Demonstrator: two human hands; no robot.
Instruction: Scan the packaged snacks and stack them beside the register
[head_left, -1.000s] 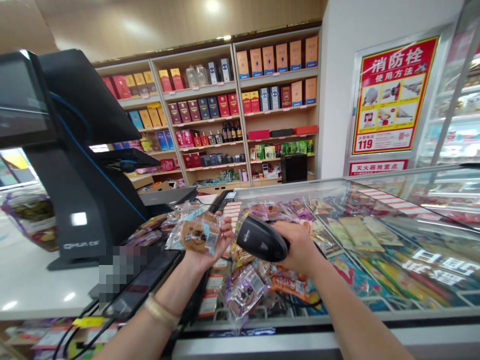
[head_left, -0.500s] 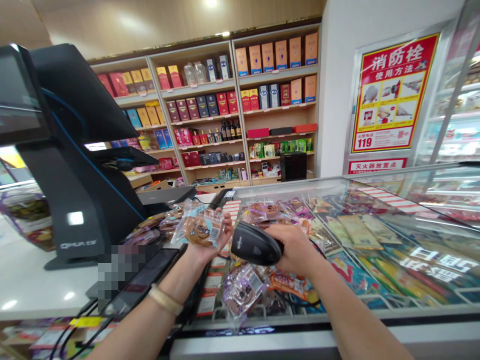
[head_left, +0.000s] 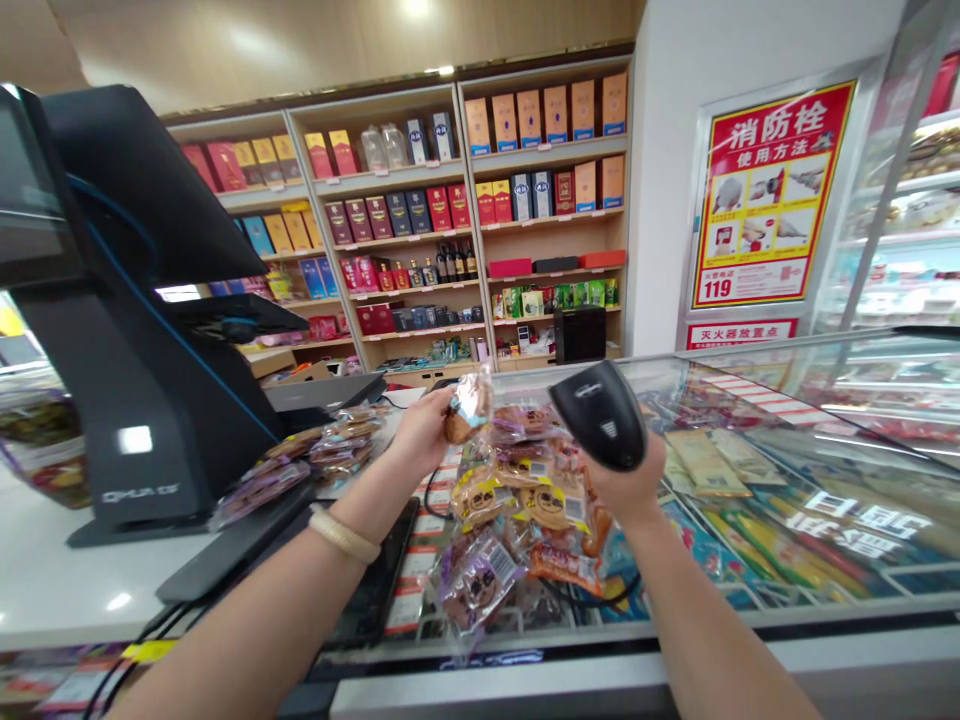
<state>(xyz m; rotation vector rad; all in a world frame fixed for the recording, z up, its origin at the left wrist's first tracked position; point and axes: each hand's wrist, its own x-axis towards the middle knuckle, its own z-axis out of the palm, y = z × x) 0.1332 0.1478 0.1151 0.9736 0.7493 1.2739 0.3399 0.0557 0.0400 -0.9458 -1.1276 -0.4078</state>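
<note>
My left hand [head_left: 426, 428] is closed on a clear-wrapped snack packet [head_left: 466, 408], held tilted above the glass counter top. A black barcode scanner [head_left: 601, 415] is in my right hand [head_left: 631, 482], its head raised and turned toward the left. Between and below the two hands lies a pile of wrapped snack packets, among them a yellow-labelled packet [head_left: 553, 503], a purple-edged packet [head_left: 480, 582] with a barcode, and an orange packet [head_left: 568, 565]. Left of my left hand, more wrapped packets [head_left: 345, 445] are heaped beside the register.
A black register [head_left: 157, 330] stands at the left on a white counter [head_left: 45, 590]. The glass-topped freezer [head_left: 750, 600] spreads to the right with goods inside. Behind are shelves [head_left: 409, 240] of boxes and bottles. The scanner's cable [head_left: 600, 600] loops near the packets.
My left hand has moved right and up with the packet, now seen tilted edge-on. My right hand has lifted the scanner up and right, uncovering more of the pile.
</note>
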